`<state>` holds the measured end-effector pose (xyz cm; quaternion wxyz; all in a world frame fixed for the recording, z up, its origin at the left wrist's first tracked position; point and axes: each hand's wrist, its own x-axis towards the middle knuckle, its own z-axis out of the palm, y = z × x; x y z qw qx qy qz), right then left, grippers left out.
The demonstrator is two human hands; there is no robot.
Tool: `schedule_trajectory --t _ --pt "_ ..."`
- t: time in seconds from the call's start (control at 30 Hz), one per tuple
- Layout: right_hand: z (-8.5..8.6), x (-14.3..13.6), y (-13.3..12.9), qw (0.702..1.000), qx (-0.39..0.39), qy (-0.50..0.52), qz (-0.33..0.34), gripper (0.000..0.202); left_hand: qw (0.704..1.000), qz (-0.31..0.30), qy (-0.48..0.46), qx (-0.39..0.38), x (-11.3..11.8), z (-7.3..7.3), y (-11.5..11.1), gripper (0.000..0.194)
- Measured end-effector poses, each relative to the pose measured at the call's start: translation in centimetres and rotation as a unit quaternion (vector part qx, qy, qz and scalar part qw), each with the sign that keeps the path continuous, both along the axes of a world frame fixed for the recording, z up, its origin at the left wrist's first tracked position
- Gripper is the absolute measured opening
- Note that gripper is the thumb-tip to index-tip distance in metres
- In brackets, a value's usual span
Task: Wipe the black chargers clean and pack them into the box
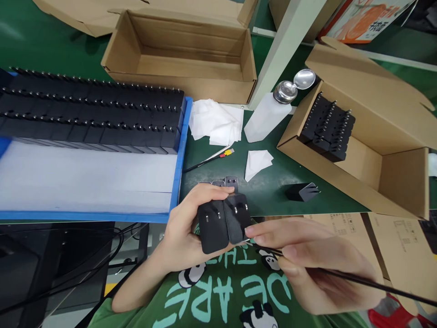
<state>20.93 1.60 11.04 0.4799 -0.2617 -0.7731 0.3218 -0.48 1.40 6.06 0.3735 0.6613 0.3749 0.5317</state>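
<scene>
Near the tabletop's front edge, the left hand clasps two black plug adapters side by side, prongs up; the right hand pinches a thin black rod, its fingertips at the right adapter's edge, and another adapter lies beside a cardboard box

The green worktop bears a blue-rimmed tray, two cardboard boxes, white wipes, a bottle, a cable and a black adapter.
</scene>
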Motion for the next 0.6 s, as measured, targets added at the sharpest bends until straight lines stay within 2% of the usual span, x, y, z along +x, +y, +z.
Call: schedule_trajectory --t 0.17,0.33,0.43,0.6 --pt "0.4 -0.17 -0.22 0.999 -0.021 0.0 -0.026 0.026 1.0 0.006 -0.005 0.004 0.1 0.32 0.03 0.064" --pt "0.91 0.05 -0.09 0.999 -0.006 -0.038 0.0 0.027 1.0 0.0 -0.005 0.018 0.04 0.35 0.15 0.063" --pt "0.88 0.08 -0.01 0.999 -0.003 -0.04 -0.012 0.027 1.0 -0.003 -0.01 0.017 -0.02 0.22 0.14 0.063" --pt "0.61 0.11 0.41 0.999 0.026 -0.041 0.006 0.029 1.0 -0.004 -0.001 0.011 -0.07 0.09 0.05 0.063"
